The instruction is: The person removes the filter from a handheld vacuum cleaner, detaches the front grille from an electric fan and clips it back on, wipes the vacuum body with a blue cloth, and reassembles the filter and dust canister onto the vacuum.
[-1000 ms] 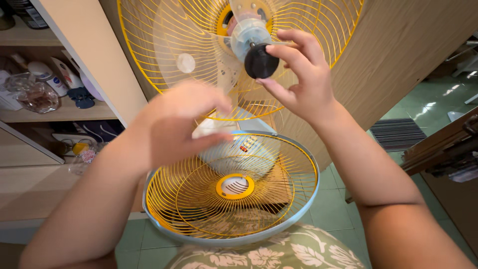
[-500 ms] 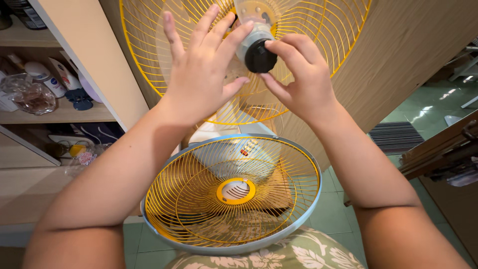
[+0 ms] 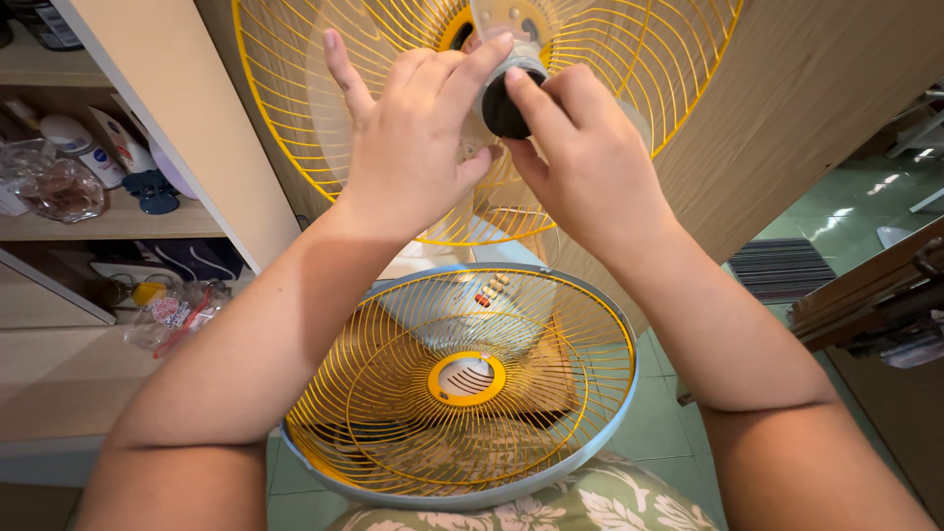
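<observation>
Both hands on the black hub knob, fan's rear guard at 12 o'clock.

Your right hand (image 3: 590,167) has its fingers (image 3: 536,103) pinched shut on the black knob (image 3: 503,106) at the hub; your left hand (image 3: 418,147) meets it from 9 o'clock, fingertips on the knob's top edge, the other fingers spread over the translucent blade (image 3: 344,108). The knob looks like small, hard, smooth plastic, so I'd expect it to slip: grip its rim, not its face. The blade looks thin and flexy; steady it near the hub, never at the tip. The yellow rear guard (image 3: 669,69) is light wire that would bend if you lean on it. The loose front guard (image 3: 462,383) lies on your lap at 6 o'clock.
</observation>
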Demonstrator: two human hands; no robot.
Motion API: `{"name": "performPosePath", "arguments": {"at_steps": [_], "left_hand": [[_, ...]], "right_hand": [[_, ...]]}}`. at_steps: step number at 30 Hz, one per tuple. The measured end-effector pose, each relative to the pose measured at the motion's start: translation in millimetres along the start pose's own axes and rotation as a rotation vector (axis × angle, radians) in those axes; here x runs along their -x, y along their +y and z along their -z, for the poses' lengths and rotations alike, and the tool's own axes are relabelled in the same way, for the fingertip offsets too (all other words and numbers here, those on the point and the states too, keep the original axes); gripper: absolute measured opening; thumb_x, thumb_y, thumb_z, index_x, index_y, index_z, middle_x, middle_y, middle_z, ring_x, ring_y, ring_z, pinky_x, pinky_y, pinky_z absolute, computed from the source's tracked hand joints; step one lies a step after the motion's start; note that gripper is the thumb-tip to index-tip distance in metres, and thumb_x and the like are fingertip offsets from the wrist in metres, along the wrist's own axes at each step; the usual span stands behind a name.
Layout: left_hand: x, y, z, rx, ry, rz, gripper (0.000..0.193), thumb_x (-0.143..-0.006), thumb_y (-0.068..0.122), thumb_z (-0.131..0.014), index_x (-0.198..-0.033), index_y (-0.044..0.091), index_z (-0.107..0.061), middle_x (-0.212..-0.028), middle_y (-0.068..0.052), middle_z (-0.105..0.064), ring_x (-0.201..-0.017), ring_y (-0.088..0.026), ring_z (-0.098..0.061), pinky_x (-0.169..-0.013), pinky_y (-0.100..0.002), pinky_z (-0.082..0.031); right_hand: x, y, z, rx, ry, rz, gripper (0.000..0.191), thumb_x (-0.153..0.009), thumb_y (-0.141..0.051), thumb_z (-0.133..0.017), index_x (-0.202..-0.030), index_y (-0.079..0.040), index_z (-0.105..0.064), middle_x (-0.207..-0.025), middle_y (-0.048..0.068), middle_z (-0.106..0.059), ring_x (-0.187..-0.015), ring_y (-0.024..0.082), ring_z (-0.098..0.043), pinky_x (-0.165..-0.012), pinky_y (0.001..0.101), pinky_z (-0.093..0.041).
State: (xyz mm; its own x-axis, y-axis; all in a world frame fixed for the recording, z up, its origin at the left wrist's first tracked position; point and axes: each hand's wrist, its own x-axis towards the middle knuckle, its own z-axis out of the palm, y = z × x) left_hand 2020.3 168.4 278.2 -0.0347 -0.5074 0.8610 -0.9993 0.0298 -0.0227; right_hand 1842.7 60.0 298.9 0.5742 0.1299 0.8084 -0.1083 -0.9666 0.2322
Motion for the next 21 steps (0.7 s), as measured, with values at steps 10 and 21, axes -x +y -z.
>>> {"name": "performPosePath", "arguments": {"at_steps": [10, 21], "left_hand": [[-1.1, 3.7, -1.9, 0.040, 0.014, 0.040, 0.088, -0.078, 0.028, -0.090, -0.152, 0.025, -0.044, -0.123, 0.001, -0.062, -0.128, -0.025, -0.055, -0.111, -0.081, 0.007], [-1.3, 4.5, -1.0, 0.058, 0.026, 0.037, 0.086, -0.078, 0.024, -0.089, -0.151, 0.025, -0.043, -0.125, 0.001, -0.063, -0.130, -0.025, -0.055, -0.111, -0.081, 0.007]], "right_hand": [[-5.3, 11.5, -13.4, 0.034, 0.056, -0.140, 0.051, -0.089, -0.034, -0.096, -0.100, 0.000, -0.060, -0.091, 0.012, -0.062, -0.080, 0.030, -0.065, -0.070, 0.0392, -0.054], [-4.8, 12.7, -22.0, 0.078, 0.091, -0.191, 0.059, -0.087, -0.045, -0.098, -0.091, -0.003, -0.056, -0.079, 0.008, -0.059, -0.069, 0.026, -0.064, -0.061, 0.0368, -0.052]]}}
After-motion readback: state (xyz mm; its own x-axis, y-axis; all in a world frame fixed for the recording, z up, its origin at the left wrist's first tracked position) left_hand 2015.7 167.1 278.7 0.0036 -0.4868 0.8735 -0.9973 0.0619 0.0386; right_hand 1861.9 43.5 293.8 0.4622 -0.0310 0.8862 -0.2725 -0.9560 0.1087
